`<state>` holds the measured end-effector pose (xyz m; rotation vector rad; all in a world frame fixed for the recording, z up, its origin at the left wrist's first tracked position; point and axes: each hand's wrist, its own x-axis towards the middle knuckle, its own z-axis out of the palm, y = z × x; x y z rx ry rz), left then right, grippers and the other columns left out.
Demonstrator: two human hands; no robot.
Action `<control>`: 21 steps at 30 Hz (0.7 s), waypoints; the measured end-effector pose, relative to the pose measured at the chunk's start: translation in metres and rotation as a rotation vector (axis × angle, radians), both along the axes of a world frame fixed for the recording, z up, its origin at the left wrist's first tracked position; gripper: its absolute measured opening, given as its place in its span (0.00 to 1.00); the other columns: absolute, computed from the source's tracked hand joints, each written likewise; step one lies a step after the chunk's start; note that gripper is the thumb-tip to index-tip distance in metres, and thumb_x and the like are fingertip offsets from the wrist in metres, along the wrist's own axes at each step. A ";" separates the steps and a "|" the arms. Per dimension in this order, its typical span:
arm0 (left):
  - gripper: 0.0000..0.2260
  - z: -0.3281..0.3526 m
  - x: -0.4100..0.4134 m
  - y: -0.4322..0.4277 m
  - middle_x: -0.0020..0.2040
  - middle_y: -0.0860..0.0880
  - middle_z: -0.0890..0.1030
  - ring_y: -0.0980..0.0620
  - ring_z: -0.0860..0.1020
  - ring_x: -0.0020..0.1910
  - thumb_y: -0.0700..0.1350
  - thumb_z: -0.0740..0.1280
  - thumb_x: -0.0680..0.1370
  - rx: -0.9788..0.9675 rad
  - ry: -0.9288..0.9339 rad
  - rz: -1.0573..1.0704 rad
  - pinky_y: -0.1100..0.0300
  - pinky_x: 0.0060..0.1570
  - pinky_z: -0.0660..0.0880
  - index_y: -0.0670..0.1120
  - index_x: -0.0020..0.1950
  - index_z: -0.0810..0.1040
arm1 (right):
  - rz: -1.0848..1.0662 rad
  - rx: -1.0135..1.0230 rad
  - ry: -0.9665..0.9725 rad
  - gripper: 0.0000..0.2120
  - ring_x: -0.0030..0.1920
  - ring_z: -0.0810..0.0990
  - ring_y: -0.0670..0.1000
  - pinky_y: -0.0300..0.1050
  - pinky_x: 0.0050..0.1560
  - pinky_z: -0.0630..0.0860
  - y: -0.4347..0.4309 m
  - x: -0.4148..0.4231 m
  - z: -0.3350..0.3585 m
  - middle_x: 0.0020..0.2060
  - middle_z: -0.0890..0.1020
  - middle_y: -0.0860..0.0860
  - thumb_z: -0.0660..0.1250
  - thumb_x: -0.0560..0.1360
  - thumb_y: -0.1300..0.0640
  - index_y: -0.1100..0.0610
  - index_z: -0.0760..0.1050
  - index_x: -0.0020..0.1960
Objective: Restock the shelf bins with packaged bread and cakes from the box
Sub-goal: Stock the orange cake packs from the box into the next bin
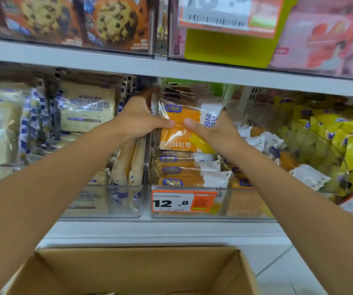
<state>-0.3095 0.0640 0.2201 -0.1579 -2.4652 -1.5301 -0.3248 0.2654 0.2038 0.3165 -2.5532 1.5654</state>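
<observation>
Fingers (164, 123) of my left hand (138, 121) and right hand (217, 129) pinch the orange toast pack (178, 135) upright over the middle bin's (238, 206) stack (182, 169); released crooked, I reckon it slides over the bin's front edge.

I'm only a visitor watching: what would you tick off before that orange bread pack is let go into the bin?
1. Grip: the left hand and the right hand both pinch the orange bread pack, thumbs on its front: ok.
2. Right bin: the pack is held above the stack in the clear bin that carries the 12.8 price tag: ok.
3. Matching stock: the stacked packs beneath look like the same orange kind: ok.
4. Headroom under the upper shelf: cannot tell.
5. More stock in the cardboard box: its floor is mostly out of view: cannot tell.
</observation>
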 end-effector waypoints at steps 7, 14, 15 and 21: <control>0.46 -0.001 0.004 -0.006 0.75 0.54 0.66 0.55 0.67 0.72 0.45 0.78 0.70 -0.055 0.045 -0.057 0.68 0.65 0.70 0.57 0.80 0.54 | -0.067 0.015 0.054 0.55 0.74 0.63 0.53 0.48 0.72 0.64 0.001 0.009 0.003 0.75 0.63 0.54 0.73 0.63 0.33 0.57 0.50 0.77; 0.33 0.002 -0.002 -0.003 0.69 0.52 0.73 0.55 0.72 0.65 0.44 0.76 0.73 -0.154 0.069 -0.009 0.72 0.51 0.68 0.54 0.75 0.66 | -0.019 0.041 0.157 0.50 0.70 0.58 0.40 0.35 0.67 0.58 -0.006 0.010 -0.005 0.74 0.61 0.47 0.78 0.67 0.48 0.53 0.50 0.78; 0.35 0.001 -0.001 -0.002 0.70 0.51 0.73 0.55 0.72 0.65 0.43 0.77 0.72 -0.144 0.068 0.003 0.72 0.53 0.68 0.53 0.76 0.65 | -0.026 0.046 0.154 0.51 0.72 0.59 0.42 0.36 0.67 0.58 -0.006 0.010 -0.004 0.75 0.61 0.48 0.78 0.67 0.47 0.53 0.50 0.78; 0.40 0.002 0.031 -0.001 0.70 0.49 0.71 0.49 0.70 0.69 0.48 0.79 0.70 -0.093 0.027 0.110 0.54 0.69 0.69 0.47 0.77 0.63 | 0.009 0.168 0.079 0.55 0.78 0.52 0.51 0.51 0.76 0.56 0.004 0.030 0.009 0.79 0.52 0.50 0.76 0.66 0.40 0.49 0.44 0.80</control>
